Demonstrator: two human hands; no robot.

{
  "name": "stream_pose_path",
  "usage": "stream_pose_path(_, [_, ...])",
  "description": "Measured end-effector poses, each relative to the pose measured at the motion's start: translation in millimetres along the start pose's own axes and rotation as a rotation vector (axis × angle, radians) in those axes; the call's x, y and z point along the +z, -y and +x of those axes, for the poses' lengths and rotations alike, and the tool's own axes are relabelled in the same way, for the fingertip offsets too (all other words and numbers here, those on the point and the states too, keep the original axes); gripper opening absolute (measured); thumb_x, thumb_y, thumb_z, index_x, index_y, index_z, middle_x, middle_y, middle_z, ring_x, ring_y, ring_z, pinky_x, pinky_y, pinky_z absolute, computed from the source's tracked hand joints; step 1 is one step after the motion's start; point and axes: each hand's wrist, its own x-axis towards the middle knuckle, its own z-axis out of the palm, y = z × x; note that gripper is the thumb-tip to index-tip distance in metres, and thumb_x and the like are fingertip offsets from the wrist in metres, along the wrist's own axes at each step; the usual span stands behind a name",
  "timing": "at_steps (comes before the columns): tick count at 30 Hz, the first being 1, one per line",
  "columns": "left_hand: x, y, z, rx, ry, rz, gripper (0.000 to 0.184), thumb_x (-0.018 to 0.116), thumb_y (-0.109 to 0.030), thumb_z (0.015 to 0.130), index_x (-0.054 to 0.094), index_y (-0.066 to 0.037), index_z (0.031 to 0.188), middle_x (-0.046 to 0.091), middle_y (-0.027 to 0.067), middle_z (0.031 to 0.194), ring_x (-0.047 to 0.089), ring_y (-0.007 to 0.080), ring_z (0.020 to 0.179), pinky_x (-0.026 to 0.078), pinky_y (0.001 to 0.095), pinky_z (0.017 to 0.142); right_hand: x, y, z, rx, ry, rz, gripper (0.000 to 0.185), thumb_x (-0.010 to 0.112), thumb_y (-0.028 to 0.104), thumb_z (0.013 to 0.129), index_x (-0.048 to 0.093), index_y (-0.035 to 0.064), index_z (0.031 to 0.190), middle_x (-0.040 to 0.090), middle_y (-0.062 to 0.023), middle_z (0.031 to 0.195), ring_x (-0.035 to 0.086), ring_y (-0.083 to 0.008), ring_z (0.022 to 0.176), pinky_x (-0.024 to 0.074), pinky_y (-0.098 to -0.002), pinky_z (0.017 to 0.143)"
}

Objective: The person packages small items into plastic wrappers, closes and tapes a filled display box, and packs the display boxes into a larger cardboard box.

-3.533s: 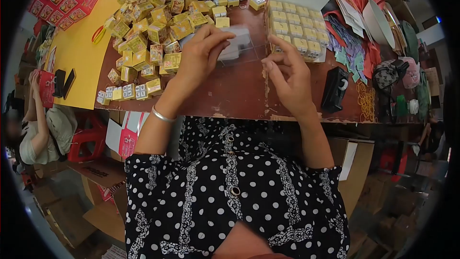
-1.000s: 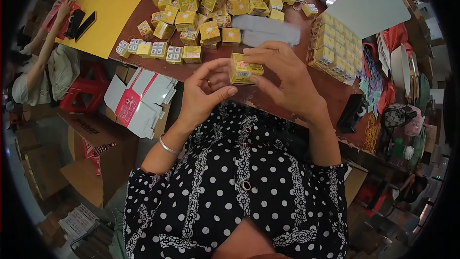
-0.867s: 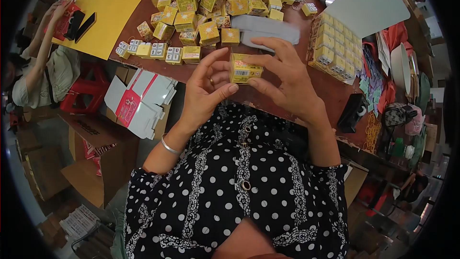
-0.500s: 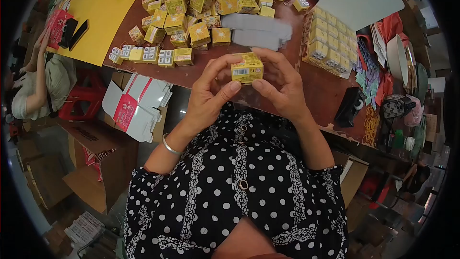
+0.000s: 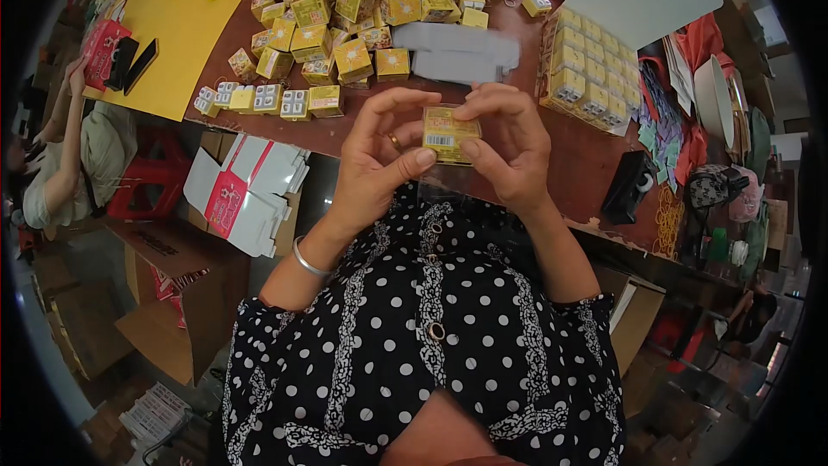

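Note:
A small yellow box (image 5: 440, 140) with a barcode and printed label is held in front of my chest, just over the near table edge. My left hand (image 5: 377, 148) grips its left side between thumb and fingers; a ring is on one finger and a bangle on the wrist. From the other side, my right hand (image 5: 509, 142) pinches the box with thumb and forefinger. Clear plastic film seems to hang below and beside the box. A heap of similar yellow boxes (image 5: 352, 5) covers the table beyond my hands.
Packed yellow boxes stand in a block (image 5: 595, 65) at right, near a black tape dispenser (image 5: 627, 185). Grey-white sleeves (image 5: 466, 52) lie ahead. Smaller white-and-yellow pieces (image 5: 267, 98) line the left. Another person's arm (image 5: 65, 142) is at far left. An open carton (image 5: 177, 293) stands below.
The box has tilted, with its barcode face turned more upward, and sits slightly lower. My right fingers have shifted onto its top edge. Clear film now shows under it.

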Motion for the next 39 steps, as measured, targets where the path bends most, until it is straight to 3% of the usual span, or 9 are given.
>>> stream_pose_path(3, [-10.6, 5.9, -3.3, 0.028, 0.08, 0.129, 0.039, 0.066, 0.003, 0.092, 0.056, 0.001, 0.129, 0.044, 0.0126, 0.144, 0.056, 0.0221, 0.124, 0.054, 0.0307, 0.097, -17.1, -7.8, 5.7, -0.037, 0.214, -0.044, 0.026, 0.074, 0.001, 0.082, 0.06, -0.0002, 0.104, 0.059, -0.01, 0.111, 0.054, -0.0191, 0.113, 0.037, -0.0405, 0.11])
stream_pose_path(4, [-10.7, 5.9, -3.7, 0.027, 0.078, 0.13, 0.039, 0.066, 0.003, 0.092, 0.056, 0.001, 0.129, 0.044, 0.0126, 0.144, 0.056, 0.0221, 0.124, 0.054, 0.0307, 0.097, -15.7, -5.9, 5.7, -0.036, 0.215, -0.042, 0.026, 0.074, 0.001, 0.082, 0.06, -0.0002, 0.104, 0.059, -0.01, 0.111, 0.054, -0.0191, 0.113, 0.037, -0.0405, 0.11])
stream_pose_path(6, [-10.3, 5.6, -4.6, 0.088, 0.089, 0.259, 0.04, 0.065, 0.005, 0.092, 0.055, 0.002, 0.131, 0.042, 0.0119, 0.145, 0.056, 0.0213, 0.125, 0.054, 0.0316, 0.099, -10.7, 3.4, 6.4, 0.27, 0.175, 0.064, 0.025, 0.076, -0.001, 0.081, 0.063, -0.0009, 0.103, 0.058, -0.008, 0.11, 0.054, -0.0169, 0.113, 0.0425, -0.0363, 0.106])
stream_pose_path(9, [-10.1, 2.3, -5.1, 0.069, 0.078, 0.273, 0.041, 0.064, 0.006, 0.092, 0.055, 0.002, 0.131, 0.04, 0.0112, 0.146, 0.055, 0.0204, 0.125, 0.052, 0.0328, 0.102, 0.6, 14.0, 10.9, 0.329, 0.074, 0.149, 0.023, 0.08, 0.004, 0.081, 0.066, 0.0014, 0.099, 0.061, -0.0057, 0.101, 0.059, -0.0169, 0.105, 0.0491, -0.0303, 0.093])
stream_pose_path(12, [-8.4, 0.6, -4.2, 0.075, 0.091, 0.295, 0.043, 0.064, 0.006, 0.092, 0.055, 0.002, 0.133, 0.041, 0.0105, 0.145, 0.054, 0.0198, 0.126, 0.052, 0.0337, 0.104, -5.7, 12.1, 10.3, 0.293, 0.114, 0.006, 0.017, 0.077, -0.001, 0.082, 0.066, -0.0006, 0.096, 0.061, -0.0056, 0.102, 0.061, -0.0154, 0.105, 0.0517, -0.0284, 0.092])
stream_pose_path(22, [-5.2, -3.4, -4.8, 0.007, 0.093, 0.308, 0.052, 0.065, 0.004, 0.091, 0.05, -0.001, 0.141, 0.041, 0.0092, 0.143, 0.053, 0.0205, 0.127, 0.052, 0.0337, 0.103, -8.1, 17.1, 14.3, 0.448, 0.062, 0.207, 0.012, 0.074, 0.0, 0.087, 0.066, -0.003, 0.096, 0.063, -0.0086, 0.104, 0.062, -0.0142, 0.1, 0.0516, -0.0285, 0.093])
stream_pose_path(30, [-3.8, 2.5, -5.2, -0.064, 0.064, 0.268, 0.058, 0.067, 0.001, 0.091, 0.045, -0.001, 0.145, 0.044, 0.0091, 0.141, 0.055, 0.0216, 0.126, 0.052, 0.0326, 0.101, -8.8, 10.9, 12.8, 0.507, 0.015, 0.146, 0.013, 0.074, 0.009, 0.09, 0.067, -0.0017, 0.091, 0.067, -0.0085, 0.099, 0.062, -0.0118, 0.094, 0.0492, -0.024, 0.084])
stream_pose_path(36, [-0.6, 7.6, -7.3, -0.067, 0.076, 0.268, 0.064, 0.068, 0.001, 0.092, 0.04, -0.002, 0.149, 0.046, 0.0095, 0.142, 0.056, 0.0215, 0.124, 0.052, 0.0317, 0.1, -9.1, 4.3, 9.6, 0.6, -0.147, 0.232, 0.012, 0.073, 0.01, 0.09, 0.068, -0.0009, 0.09, 0.067, -0.007, 0.094, 0.061, -0.0099, 0.088, 0.0489, -0.0235, 0.079])
stream_pose_path(39, [3.3, 7.2, -8.0, -0.131, 0.026, 0.161, 0.064, 0.067, 0.0, 0.092, 0.039, -0.002, 0.15, 0.047, 0.0102, 0.143, 0.057, 0.0214, 0.123, 0.052, 0.0309, 0.099, -9.1, 5.4, 9.1, 0.539, -0.097, 0.235, 0.011, 0.073, 0.009, 0.09, 0.069, -0.0013, 0.09, 0.067, -0.0067, 0.093, 0.061, -0.0092, 0.086, 0.0487, -0.0232, 0.077])
